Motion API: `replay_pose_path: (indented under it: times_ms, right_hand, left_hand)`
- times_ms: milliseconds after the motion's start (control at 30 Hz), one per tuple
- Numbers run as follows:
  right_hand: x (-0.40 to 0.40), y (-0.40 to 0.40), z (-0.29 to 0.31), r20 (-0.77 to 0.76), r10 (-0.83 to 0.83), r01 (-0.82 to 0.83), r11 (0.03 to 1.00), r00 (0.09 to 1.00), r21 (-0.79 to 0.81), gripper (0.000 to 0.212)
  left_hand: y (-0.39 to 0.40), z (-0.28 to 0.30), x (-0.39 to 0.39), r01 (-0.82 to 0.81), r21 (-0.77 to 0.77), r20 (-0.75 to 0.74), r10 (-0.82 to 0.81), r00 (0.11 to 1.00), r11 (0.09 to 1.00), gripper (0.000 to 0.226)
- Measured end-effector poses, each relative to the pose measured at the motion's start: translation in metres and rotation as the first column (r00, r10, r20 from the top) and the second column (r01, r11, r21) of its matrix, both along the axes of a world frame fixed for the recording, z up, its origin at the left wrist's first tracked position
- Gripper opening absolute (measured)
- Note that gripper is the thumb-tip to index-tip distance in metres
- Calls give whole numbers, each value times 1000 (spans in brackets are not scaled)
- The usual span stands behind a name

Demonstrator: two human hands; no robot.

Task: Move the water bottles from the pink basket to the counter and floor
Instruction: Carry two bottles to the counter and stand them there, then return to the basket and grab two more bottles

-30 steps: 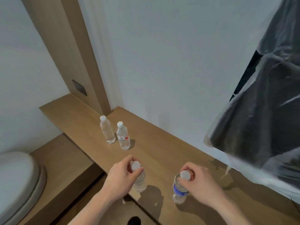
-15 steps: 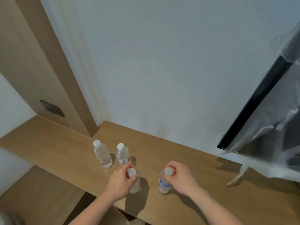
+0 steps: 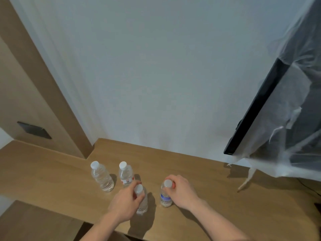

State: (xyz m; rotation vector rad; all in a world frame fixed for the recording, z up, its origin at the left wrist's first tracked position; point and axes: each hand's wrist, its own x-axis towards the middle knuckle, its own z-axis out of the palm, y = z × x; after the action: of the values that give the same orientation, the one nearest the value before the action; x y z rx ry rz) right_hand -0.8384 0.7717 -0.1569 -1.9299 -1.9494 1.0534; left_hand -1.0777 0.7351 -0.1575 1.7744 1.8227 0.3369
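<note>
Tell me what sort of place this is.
Probably a hotel or guest room, though that is a guess. A long wooden counter runs under a plain wall, a wall-mounted flat screen hangs wrapped in clear plastic, and small water bottles stand on the counter.

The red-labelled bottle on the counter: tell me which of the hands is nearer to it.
Left. The left hand grips a clear bottle right beside the red-labelled bottle, its fingers almost touching it. The right hand holds the blue-labelled bottle farther right.
</note>
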Motion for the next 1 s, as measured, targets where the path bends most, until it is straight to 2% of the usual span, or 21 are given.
replay_pose_path:
  times_ms: [67, 167, 233, 400, 600, 800, 1000]
  right_hand:
    - [3, -4, 3, 13, 4, -3, 1000, 1000, -23, 27]
    - [11, -14, 10, 21, 17, -16, 999, 1000, -51, 52]
    - [18, -25, 17, 3, 4, -4, 997, 1000, -81, 62]
    - [42, -61, 36, -65, -6, -1, 994, 998, -109, 70]
    - [91, -113, 61, -42, -45, 41, 995, 998, -87, 73]
    - [169, -182, 99, 27, -225, 226, 972, 974, -58, 77]
    - [273, -294, 125, 88, -426, 431, 901, 900, -47, 78]
  left_hand:
    - [-2, 1, -2, 19, -12, -16, -19, 1000, 1000, 45]
    - [-6, 6, -7, 25, -50, -8, -26, 1000, 998, 49]
    - [-10, 11, -11, 32, -61, -15, -33, 999, 998, 51]
    - [-21, 31, -15, 50, -35, -66, -52, 996, 998, 51]
    - [-35, 80, 24, 156, 158, -37, -152, 988, 975, 40]
    - [-57, 109, 118, 400, 275, -77, -395, 916, 874, 32]
    - [-90, 114, 250, 664, 281, -146, -652, 744, 694, 46]
